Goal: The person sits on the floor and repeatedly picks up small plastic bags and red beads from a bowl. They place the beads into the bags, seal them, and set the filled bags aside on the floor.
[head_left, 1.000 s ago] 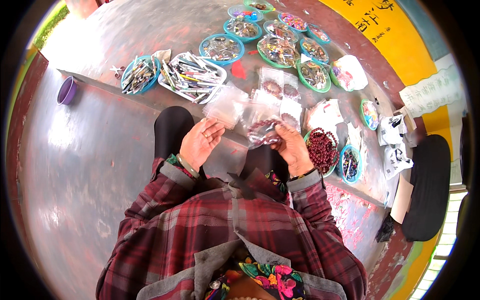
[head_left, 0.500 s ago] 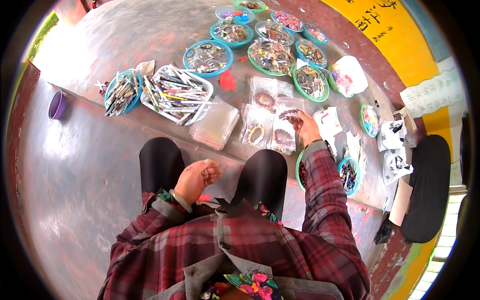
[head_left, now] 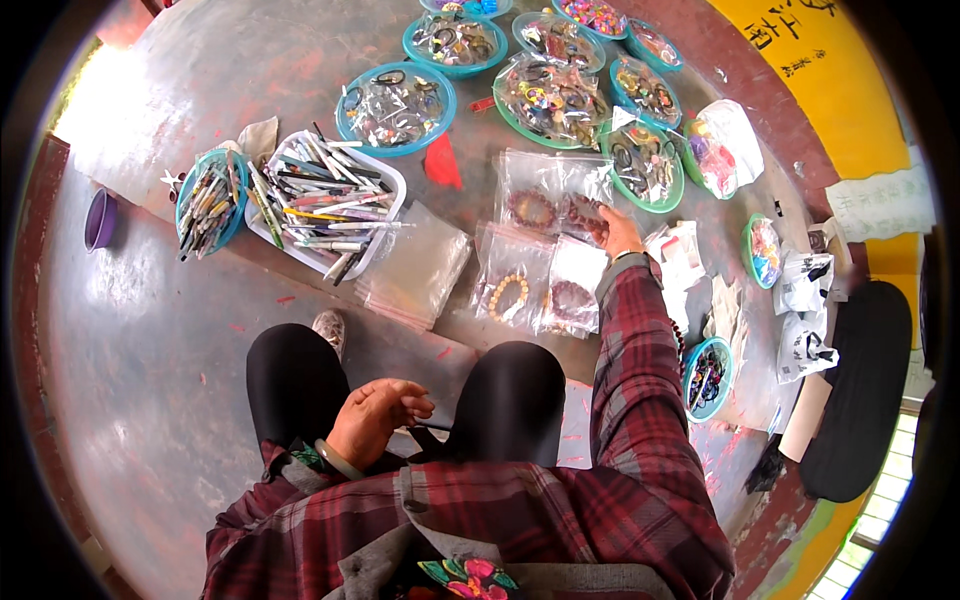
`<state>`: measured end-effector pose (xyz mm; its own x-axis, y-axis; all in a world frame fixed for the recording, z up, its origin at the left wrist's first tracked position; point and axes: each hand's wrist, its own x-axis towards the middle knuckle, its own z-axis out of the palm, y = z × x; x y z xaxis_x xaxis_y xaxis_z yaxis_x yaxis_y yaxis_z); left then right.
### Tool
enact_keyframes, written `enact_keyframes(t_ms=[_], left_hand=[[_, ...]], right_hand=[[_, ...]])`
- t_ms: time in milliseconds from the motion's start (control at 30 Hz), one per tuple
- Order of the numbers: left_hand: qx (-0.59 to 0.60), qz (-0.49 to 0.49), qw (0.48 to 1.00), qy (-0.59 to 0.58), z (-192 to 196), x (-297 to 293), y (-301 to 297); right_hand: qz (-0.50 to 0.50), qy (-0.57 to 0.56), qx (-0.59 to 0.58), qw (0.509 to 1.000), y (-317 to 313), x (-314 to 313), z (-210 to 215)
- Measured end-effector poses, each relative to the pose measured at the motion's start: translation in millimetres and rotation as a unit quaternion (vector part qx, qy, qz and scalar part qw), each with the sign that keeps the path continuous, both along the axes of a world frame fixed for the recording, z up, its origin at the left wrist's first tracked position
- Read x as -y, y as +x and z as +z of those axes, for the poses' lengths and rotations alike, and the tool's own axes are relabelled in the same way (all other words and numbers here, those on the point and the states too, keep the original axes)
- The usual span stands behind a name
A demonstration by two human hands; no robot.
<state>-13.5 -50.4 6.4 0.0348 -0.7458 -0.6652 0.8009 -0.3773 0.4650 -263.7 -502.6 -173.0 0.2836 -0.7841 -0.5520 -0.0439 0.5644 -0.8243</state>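
My right hand (head_left: 622,232) reaches forward to the row of clear bags, its fingertips closed at the edge of a dark reddish-brown bead bracelet (head_left: 580,212). That bracelet lies against the upper clear bags. Left of it, another brown bead bracelet (head_left: 531,209) rests on a clear bag. Nearer me are a yellow bead bracelet (head_left: 509,297) and a purplish-brown bead bracelet (head_left: 572,300), each on its own bag. Above my thigh, my left hand (head_left: 375,420) hangs with fingers loosely bent and nothing visible in them. A stack of clear bags (head_left: 415,265) lies to the left.
Further left stand a white basket of pens (head_left: 398,180) and a blue basket of pens (head_left: 212,203). Several baskets of bagged trinkets, including a blue one (head_left: 397,108), stand behind the bracelets. A blue basket of dark cords (head_left: 708,378) sits beside my right forearm. A purple bucket (head_left: 101,220) stands far left.
My right hand has brought the dark bracelet forward and down onto the upper bags. My left hand has drawn slightly back toward me. The whole view has shifted with my head.
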Motion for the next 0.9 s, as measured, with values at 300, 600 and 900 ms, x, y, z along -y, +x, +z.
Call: enact_keyframes(t_ms=[300,600,900], left_hand=[[0.016,0.004,1.000,0.014,-0.1,0.9,-4.0],[0.046,-0.011,0.998,-0.031,-7.6,-17.3,-6.3],[0.204,-0.165,0.965,-0.005,-21.1,-36.9,-8.7]], right_hand=[[0.050,-0.052,-0.216,0.974,10.2,-0.5,10.0],[0.129,-0.426,-0.504,0.740,29.3,-22.6,60.0],[0.307,-0.494,-0.260,0.771,155.7,-148.0,146.0]])
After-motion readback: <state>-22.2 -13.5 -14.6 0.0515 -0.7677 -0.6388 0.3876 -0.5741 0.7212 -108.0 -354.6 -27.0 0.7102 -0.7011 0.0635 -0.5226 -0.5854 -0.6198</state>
